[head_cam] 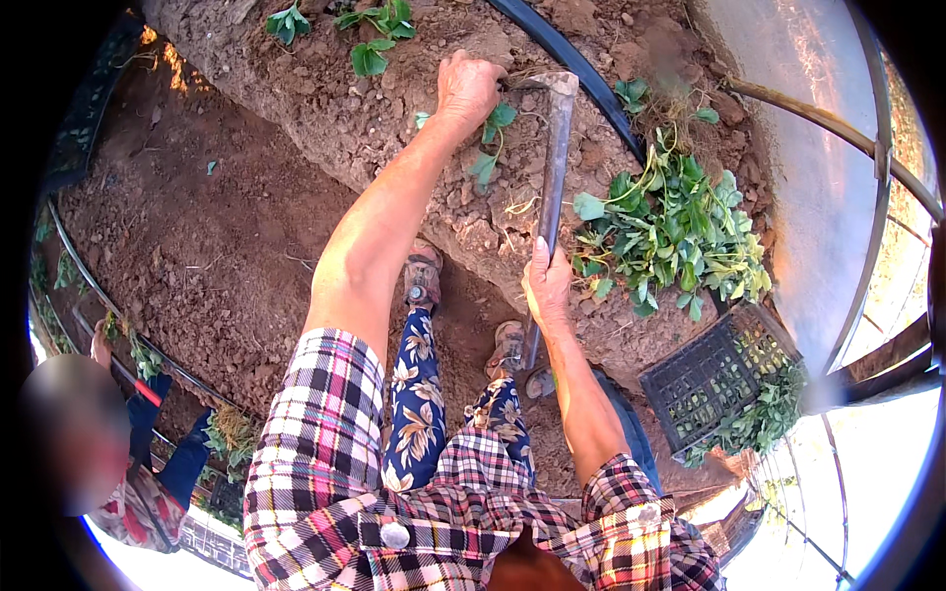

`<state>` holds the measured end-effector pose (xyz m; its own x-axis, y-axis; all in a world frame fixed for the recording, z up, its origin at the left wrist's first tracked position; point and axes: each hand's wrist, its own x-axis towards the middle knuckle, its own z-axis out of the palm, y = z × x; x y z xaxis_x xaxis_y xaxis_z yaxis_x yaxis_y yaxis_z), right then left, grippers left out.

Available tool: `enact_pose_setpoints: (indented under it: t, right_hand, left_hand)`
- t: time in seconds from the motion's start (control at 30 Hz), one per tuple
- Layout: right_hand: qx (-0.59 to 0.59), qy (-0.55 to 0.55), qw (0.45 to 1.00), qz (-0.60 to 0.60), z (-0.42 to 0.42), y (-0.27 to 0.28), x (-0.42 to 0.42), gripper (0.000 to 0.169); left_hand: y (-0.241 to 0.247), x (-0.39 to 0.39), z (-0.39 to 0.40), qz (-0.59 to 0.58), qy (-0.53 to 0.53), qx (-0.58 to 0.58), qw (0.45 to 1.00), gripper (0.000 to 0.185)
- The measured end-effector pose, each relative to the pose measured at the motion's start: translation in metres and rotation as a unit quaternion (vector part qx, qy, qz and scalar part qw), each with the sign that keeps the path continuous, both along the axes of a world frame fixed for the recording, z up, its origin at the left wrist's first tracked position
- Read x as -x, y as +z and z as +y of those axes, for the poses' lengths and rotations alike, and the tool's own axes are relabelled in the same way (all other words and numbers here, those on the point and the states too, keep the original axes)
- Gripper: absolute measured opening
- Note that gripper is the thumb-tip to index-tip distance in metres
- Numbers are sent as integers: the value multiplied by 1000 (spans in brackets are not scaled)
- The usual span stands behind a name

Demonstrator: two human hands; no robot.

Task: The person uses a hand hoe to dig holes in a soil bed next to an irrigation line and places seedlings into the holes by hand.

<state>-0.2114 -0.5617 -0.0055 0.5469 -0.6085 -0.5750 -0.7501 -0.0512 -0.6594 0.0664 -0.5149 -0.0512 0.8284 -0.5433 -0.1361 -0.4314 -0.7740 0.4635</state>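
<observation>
My right hand (548, 284) grips the handle of a short hoe (556, 162), whose metal head rests near the soil at the top of the raised bed. My left hand (470, 87) is at the soil just left of the hoe head, fingers curled; what lies under them is hidden. Just below this hand a small leafy plant (494, 140), which looks like a strawberry seedling, lies on the bed. Other seedlings (378, 35) stand at the upper left. A large pile of leafy seedlings (676, 229) with bare roots lies to the right of the hoe.
A black hose (573, 59) runs along the bed. A black plastic crate (713, 377) with more plants stands at the lower right, near plastic sheeting (820, 185) and curved poles. A furrow (222, 199) lies left of the bed. Another person (140, 487) is at the lower left.
</observation>
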Motion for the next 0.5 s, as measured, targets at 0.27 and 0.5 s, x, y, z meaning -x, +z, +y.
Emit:
enact_pose_setpoints:
  t: [0.27, 0.5]
  right_hand:
    - [-18, -22, 1000, -14, -2, -3, 7, 42]
    - [-9, -11, 1000, -12, -9, 9, 1, 43]
  left_hand:
    - [6, 1, -8, 20, -104, -160, 981, 17]
    - [4, 2, -3, 20, -135, -165, 977, 17]
